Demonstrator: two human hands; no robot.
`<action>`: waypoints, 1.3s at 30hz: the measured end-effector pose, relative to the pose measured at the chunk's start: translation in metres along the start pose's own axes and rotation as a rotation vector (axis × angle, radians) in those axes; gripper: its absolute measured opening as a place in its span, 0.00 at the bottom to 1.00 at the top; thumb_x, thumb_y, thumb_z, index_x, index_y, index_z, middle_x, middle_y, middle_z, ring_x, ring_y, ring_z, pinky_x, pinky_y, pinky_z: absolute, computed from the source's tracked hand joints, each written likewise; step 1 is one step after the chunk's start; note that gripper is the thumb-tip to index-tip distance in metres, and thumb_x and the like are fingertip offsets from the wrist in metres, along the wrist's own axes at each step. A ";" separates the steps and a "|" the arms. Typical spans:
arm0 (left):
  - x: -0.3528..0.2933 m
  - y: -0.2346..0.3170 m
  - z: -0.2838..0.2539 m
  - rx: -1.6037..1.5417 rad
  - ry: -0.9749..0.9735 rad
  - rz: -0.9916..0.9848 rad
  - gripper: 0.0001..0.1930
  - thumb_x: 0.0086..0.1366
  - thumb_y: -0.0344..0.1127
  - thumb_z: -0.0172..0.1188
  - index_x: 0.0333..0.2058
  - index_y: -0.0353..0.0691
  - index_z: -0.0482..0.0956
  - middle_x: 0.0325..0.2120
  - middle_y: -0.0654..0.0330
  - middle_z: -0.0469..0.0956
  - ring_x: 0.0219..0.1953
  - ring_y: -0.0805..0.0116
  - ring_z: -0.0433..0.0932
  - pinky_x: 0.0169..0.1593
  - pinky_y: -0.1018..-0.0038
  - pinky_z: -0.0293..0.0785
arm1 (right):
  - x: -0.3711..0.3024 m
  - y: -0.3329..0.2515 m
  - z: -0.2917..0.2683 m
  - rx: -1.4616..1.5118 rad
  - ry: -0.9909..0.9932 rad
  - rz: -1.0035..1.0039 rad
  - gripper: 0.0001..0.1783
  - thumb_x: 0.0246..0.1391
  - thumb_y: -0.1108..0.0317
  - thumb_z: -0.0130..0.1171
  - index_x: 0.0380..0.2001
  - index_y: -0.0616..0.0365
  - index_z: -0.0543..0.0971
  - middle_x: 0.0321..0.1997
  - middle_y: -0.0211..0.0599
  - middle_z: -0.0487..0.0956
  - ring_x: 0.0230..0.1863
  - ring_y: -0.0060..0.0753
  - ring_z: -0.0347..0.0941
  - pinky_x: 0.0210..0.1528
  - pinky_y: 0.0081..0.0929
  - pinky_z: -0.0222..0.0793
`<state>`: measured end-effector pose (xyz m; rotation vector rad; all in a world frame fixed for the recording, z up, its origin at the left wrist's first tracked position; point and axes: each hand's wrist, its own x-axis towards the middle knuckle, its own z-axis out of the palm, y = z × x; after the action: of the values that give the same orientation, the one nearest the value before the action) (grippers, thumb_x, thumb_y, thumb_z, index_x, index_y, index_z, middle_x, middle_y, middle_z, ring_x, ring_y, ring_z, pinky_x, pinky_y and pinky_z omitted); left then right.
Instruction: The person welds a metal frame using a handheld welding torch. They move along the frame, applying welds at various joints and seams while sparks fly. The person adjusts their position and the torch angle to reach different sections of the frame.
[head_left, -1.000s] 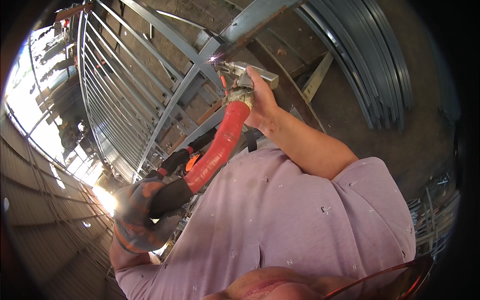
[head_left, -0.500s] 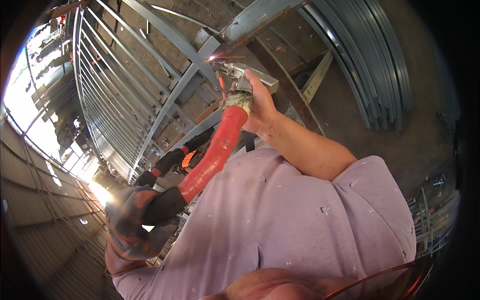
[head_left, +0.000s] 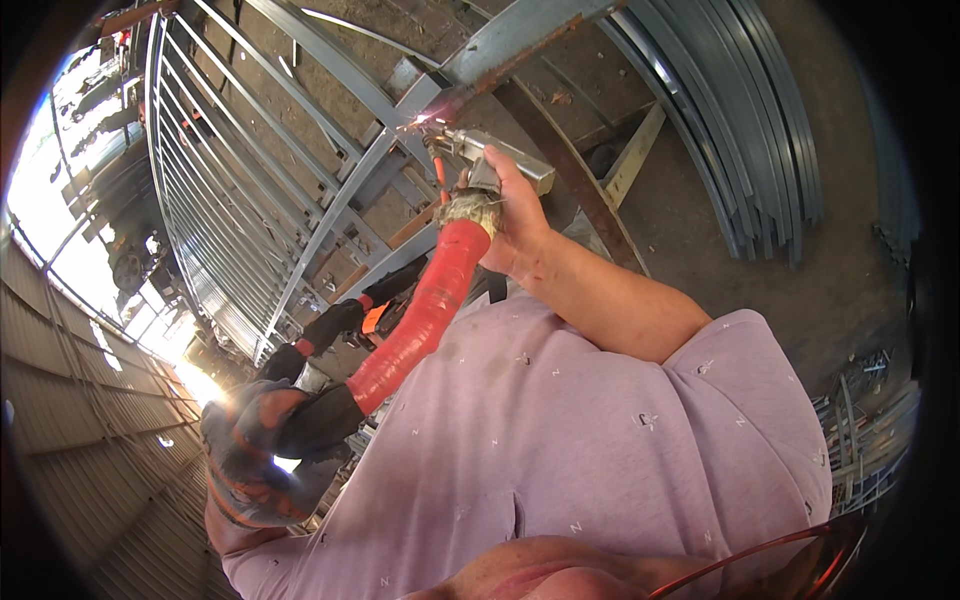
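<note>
My left hand point(head_left: 255, 455), in a grey and orange glove, is closed around the black lower end of a long red-wrapped tube point(head_left: 425, 315). The tube's far end has a frayed, pale wrapping point(head_left: 470, 207). Beside that end, a thin orange rod point(head_left: 440, 172) reaches up to a bright welding spark point(head_left: 424, 118). The spark burns at a corner of a grey metal frame point(head_left: 425, 92). My bare right hand point(head_left: 522, 218) grips a short silvery metal piece point(head_left: 520, 160) just right of the spark; the frayed end partly covers its fingers.
A curved metal grille point(head_left: 240, 180) with several bars spreads to the left. Long grey metal strips point(head_left: 725, 120) lie in a stack at the right. A rusty beam point(head_left: 575, 170) runs past my right hand. Scrap metal point(head_left: 870, 430) lies far right. Corrugated sheeting point(head_left: 90, 430) stands left.
My left hand and the red tube have shifted slightly left and down. The spark has moved a little left. My right hand stays nearly in place with the metal piece.
</note>
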<state>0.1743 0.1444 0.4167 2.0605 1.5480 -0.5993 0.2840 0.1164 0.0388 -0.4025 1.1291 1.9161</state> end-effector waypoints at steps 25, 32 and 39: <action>-0.008 0.001 -0.014 0.110 -0.065 -0.005 0.27 0.46 0.37 0.80 0.47 0.43 0.87 0.46 0.56 0.83 0.50 0.53 0.83 0.56 0.58 0.79 | -0.004 0.010 0.001 0.068 0.016 0.016 0.26 0.72 0.38 0.64 0.37 0.52 0.81 0.39 0.43 0.84 0.43 0.48 0.82 0.50 0.54 0.82; -0.015 0.000 -0.011 0.095 -0.017 -0.019 0.25 0.44 0.36 0.78 0.46 0.42 0.88 0.46 0.56 0.83 0.50 0.52 0.83 0.57 0.58 0.79 | -0.008 0.012 0.001 0.066 -0.033 0.037 0.27 0.72 0.39 0.64 0.35 0.53 0.81 0.37 0.44 0.83 0.42 0.49 0.82 0.51 0.53 0.82; -0.015 0.006 -0.015 0.098 -0.061 -0.061 0.26 0.43 0.35 0.76 0.45 0.41 0.87 0.46 0.56 0.82 0.52 0.52 0.83 0.58 0.58 0.79 | -0.008 0.014 -0.001 0.073 -0.011 0.035 0.26 0.72 0.40 0.65 0.34 0.53 0.82 0.36 0.42 0.83 0.43 0.48 0.82 0.51 0.52 0.82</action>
<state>0.1766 0.1406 0.4381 2.0521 1.5792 -0.7676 0.2770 0.1082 0.0513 -0.3335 1.2017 1.8988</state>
